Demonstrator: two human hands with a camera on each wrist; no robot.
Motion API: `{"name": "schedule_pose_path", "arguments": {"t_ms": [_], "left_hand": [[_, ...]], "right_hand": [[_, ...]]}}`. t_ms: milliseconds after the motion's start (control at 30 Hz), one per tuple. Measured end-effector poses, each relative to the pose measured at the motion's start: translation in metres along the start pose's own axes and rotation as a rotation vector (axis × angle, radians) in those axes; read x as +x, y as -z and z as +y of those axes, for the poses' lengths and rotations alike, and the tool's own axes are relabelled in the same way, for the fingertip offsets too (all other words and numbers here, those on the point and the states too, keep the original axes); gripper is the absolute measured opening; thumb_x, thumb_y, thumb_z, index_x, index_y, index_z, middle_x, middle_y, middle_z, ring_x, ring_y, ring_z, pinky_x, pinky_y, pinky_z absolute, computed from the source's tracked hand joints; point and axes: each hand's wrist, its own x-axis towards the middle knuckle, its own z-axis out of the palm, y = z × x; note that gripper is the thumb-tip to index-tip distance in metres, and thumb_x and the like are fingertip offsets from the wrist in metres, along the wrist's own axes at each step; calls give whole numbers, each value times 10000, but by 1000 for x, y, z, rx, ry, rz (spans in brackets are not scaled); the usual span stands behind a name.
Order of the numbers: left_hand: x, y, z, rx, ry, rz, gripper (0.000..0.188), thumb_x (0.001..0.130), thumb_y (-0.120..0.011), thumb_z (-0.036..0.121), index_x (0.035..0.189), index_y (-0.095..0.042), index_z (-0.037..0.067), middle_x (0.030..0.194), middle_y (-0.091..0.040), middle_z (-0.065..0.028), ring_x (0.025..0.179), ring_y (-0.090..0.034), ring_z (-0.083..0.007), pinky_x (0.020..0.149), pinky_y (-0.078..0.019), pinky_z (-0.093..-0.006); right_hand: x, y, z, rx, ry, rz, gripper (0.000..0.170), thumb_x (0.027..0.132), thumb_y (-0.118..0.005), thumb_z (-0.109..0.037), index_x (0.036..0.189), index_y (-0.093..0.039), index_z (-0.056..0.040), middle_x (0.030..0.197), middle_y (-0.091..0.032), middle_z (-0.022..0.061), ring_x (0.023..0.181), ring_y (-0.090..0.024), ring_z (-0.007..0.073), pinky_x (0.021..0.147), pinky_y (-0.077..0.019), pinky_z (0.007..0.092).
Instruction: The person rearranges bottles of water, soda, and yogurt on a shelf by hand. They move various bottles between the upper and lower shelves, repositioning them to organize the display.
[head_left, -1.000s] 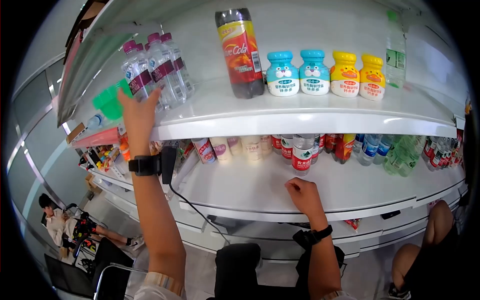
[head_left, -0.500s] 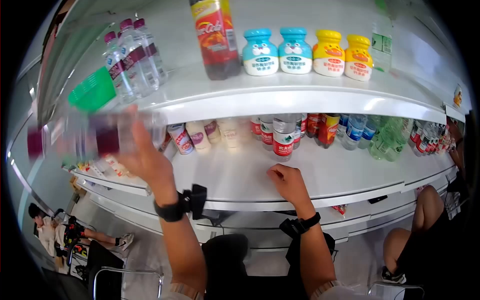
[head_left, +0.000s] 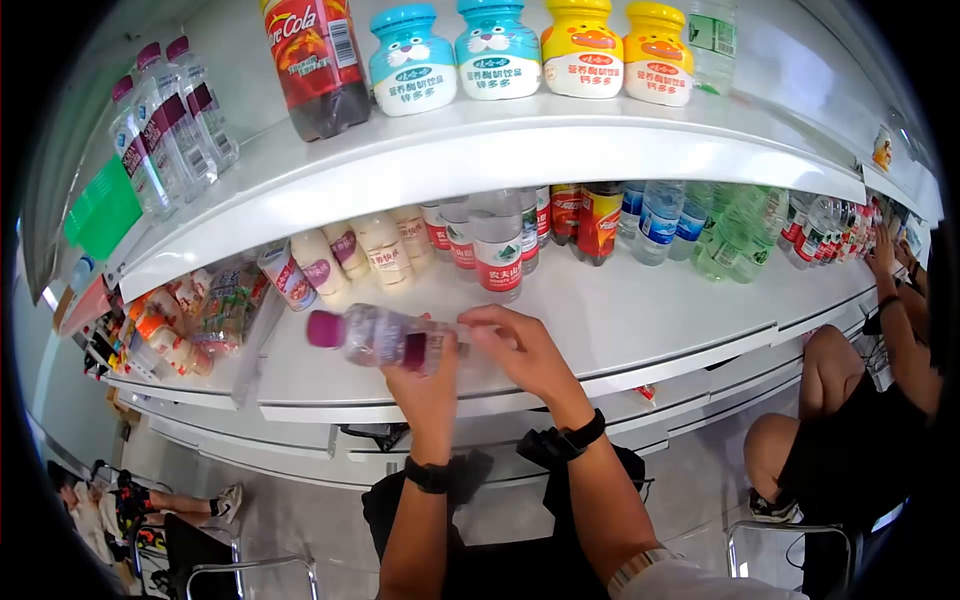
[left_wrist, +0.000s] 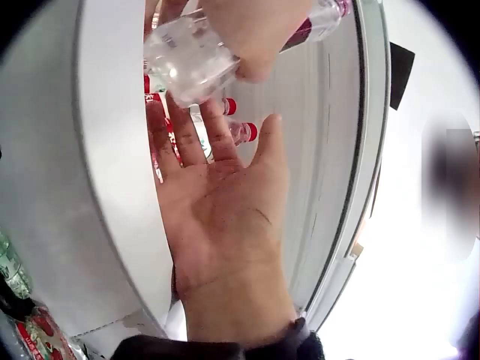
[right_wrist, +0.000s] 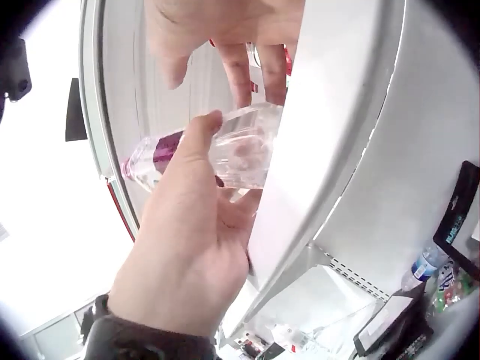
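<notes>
A clear water bottle (head_left: 380, 336) with a purple cap and purple label lies sideways over the lower shelf (head_left: 640, 335), cap to the left. My left hand (head_left: 425, 385) grips it round its body. At the bottle's base is my right hand (head_left: 530, 355), its fingers loosely extended. In the right wrist view a thumb crosses the bottle (right_wrist: 244, 146), while the other hand's straight fingers hang beside it. An outstretched palm, fingers right at the bottle's base (left_wrist: 191, 64), fills the left wrist view.
Above, the upper shelf (head_left: 520, 150) holds purple-capped bottles (head_left: 175, 120), a green basket (head_left: 100, 210), a cola bottle (head_left: 315, 65) and several animal-faced drinks. Red-labelled water bottles (head_left: 498, 250) and milk drinks line the lower shelf. Another person (head_left: 870, 370) is at the right.
My left hand has carried the bottle from the upper shelf's left end down and right to the lower shelf. My right hand has come toward its base. The head view has shifted.
</notes>
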Motion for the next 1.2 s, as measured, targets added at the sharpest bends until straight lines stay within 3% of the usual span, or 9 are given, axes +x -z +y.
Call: {"name": "schedule_pose_path", "arguments": {"t_ms": [100, 200, 300, 367, 600, 733, 933, 1033, 1200], "left_hand": [[1, -1, -2, 288, -42, -94, 501, 835, -758, 83, 1216, -447, -14, 1160, -628, -153, 991, -623, -189, 880, -505, -320], [-3, -6, 0, 583, -61, -128, 682, 775, -810, 308, 1253, -445, -11, 1114, -635, -216, 985, -656, -365, 817, -513, -426], [-6, -6, 5, 630, -45, -147, 673, 773, -792, 282, 1266, -441, -12, 1074, -629, -198, 961, -644, -393, 805, -509, -460], [-8, -4, -5, 776, -103, -160, 713, 736, -788, 204, 1304, -421, -21, 1096, -591, -199, 985, -594, -402, 811, -490, -476], [-10, 6, 4, 757, -297, -288, 811, 679, -800, 106, 1369, -384, 10, 1155, -569, -207, 1039, -541, -415, 857, -458, -481], [-6, 11, 13, 757, -304, -310, 800, 692, -785, 87, 1376, -377, 15, 1163, -568, -202, 1066, -537, -411, 867, -461, -478], [15, 35, 26, 543, -288, -389, 600, 763, -680, -6, 1320, -461, 27, 1133, -588, -162, 1001, -603, -324, 792, -512, -393], [35, 44, 49, 491, -391, -131, 392, 826, -637, -64, 1204, -565, 15, 987, -628, -78, 793, -611, -120, 673, -491, -245], [92, 61, 120, 481, -703, 231, 177, 874, -625, 31, 1051, -620, 19, 829, -596, -39, 670, -521, -111, 624, -432, -252]], "right_hand": [[-2, -1, -5, -107, 72, -44, 386, 878, -709, -242, 1171, -630, -5, 1110, -671, 84, 1004, -606, 154, 892, -468, 307], [-3, -1, -8, -246, 145, -58, 498, 814, -776, -250, 1218, -607, -13, 1118, -667, 84, 999, -604, 150, 888, -470, 313], [-1, -3, -5, -243, 100, -71, 533, 780, -801, -215, 1225, -595, -5, 1112, -670, 96, 960, -616, 144, 841, -489, 306], [1, -6, -5, -242, 11, -45, 576, 757, -796, -262, 1219, -592, 13, 909, -675, 115, 756, -628, 193, 701, -505, 307], [2, -10, -2, -374, 27, 2, 535, 752, -781, -242, 1166, -603, 47, 806, -660, 148, 677, -617, 216, 659, -506, 314], [4, -13, -3, -525, 174, 51, 544, 729, -792, -245, 1174, -616, 14, 896, -636, 161, 790, -618, 285, 749, -505, 369], [3, -17, -8, -664, 115, 78, 571, 719, -809, -282, 1168, -618, 14, 895, -622, 167, 819, -618, 295, 721, -489, 375], [4, -18, -7, -692, 79, 51, 620, 724, -814, -306, 1213, -603, 12, 788, -628, 144, 734, -625, 278, 655, -485, 374], [6, -22, 0, -669, 59, 73, 678, 740, -804, -345, 1274, -577, 5, 668, -622, 111, 616, -621, 274, 598, -496, 375]]}}
